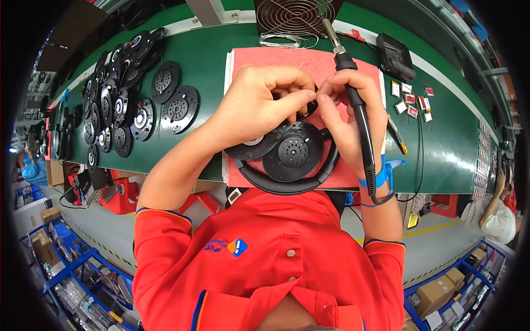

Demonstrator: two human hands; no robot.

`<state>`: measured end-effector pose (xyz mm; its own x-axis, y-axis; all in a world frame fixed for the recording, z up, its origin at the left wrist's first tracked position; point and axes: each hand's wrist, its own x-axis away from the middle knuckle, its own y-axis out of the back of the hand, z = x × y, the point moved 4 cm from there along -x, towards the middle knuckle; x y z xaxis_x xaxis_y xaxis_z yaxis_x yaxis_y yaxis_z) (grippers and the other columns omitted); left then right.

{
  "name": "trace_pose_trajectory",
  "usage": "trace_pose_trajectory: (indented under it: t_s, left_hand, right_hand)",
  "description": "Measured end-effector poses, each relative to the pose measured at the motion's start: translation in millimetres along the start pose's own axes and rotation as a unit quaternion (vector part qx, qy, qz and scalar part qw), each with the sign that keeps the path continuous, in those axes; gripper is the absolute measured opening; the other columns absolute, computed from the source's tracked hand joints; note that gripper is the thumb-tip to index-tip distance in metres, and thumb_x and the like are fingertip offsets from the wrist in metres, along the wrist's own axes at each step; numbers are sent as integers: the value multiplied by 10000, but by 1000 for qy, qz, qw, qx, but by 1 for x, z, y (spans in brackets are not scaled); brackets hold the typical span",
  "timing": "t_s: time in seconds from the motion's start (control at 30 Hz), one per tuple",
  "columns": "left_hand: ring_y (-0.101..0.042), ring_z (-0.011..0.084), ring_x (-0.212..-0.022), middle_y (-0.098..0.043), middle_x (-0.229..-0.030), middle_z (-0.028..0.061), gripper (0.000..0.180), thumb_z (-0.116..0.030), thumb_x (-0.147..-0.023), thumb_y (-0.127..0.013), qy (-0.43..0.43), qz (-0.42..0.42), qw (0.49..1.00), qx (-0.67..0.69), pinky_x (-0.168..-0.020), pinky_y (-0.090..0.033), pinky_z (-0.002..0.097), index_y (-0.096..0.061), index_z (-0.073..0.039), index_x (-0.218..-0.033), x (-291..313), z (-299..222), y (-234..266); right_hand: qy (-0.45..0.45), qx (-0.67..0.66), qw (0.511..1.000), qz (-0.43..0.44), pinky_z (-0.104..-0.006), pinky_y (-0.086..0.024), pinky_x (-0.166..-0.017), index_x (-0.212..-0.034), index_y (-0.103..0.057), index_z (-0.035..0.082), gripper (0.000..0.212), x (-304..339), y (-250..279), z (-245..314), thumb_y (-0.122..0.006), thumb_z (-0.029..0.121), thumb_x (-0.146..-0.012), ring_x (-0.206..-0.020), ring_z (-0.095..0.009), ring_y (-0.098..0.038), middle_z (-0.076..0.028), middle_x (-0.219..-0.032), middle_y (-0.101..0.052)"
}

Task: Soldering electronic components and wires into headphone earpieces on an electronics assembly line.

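My left hand [264, 100] pinches thumb against fingers above a pink foam mat [248, 58]; whatever it holds is too small to make out. Close beside it, my right hand [353, 113] grips a soldering iron [358, 102] with a black handle, its metal tip pointing up and away. The right thumb and fingertips also come together near the left fingertips. Below both hands lies a black headphone with a curved headband [284, 187] and a round perforated speaker plate [292, 153]. A second round part, left of that plate, is partly covered by my left hand.
Many round black speaker plates [113, 96] are heaped on the green table at left. A fan grille [295, 15] and coiled white wire [287, 39] stand at the back. Right of the mat are a black tray [395, 58], several small battery packs [409, 99] and tweezers [397, 135].
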<state>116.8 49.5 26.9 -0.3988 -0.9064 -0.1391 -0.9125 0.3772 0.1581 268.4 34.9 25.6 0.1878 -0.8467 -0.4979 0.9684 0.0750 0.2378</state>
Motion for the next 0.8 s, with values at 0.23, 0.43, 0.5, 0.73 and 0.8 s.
trace_pose_trajectory:
  t_s: [0.23,0.43,0.5,0.73,0.8]
  left_hand:
    - [-580,80,-626,-630,-741,50,117,-64,-855,-606,49,-15,998,22,-583,-474,204,-638,34,-907,0,5,5]
    - [-558,55,-584,-611,-670,18,116,-78,-828,-624,46,-41,997,52,-519,-440,205,-668,22,-866,1,6,4]
    - [-561,56,-593,-615,-678,18,116,-81,-829,-624,37,-38,998,45,-530,-444,205,-668,19,-870,2,7,3]
    - [-587,98,-614,-627,-689,36,100,-87,-816,-631,10,-23,999,21,-579,-466,236,-661,2,-849,2,4,2]
    - [-593,133,-603,-630,-684,54,90,-82,-802,-632,-61,-33,996,-58,-580,-471,253,-654,0,-832,1,1,4]
  right_hand:
    - [-60,34,997,22,-235,-463,-696,-1038,-507,25,320,1,-9,-4,-637,-74,-764,-762,-94,-563,-38,-834,-593]
    - [-37,11,999,5,-243,-455,-716,-1048,-499,20,313,2,-4,-9,-630,-79,-781,-785,-111,-567,-65,-860,-604]
    - [-30,-17,999,6,-253,-456,-726,-1065,-484,12,318,2,-2,-7,-608,-94,-792,-797,-126,-567,-86,-877,-597]
    - [-3,-14,1000,7,-256,-456,-721,-1066,-481,7,313,2,-2,-4,-594,-100,-794,-787,-124,-561,-77,-866,-584]
    - [-16,9,1000,9,-250,-455,-714,-1052,-492,11,306,2,-3,2,-601,-95,-787,-778,-115,-558,-64,-853,-583]
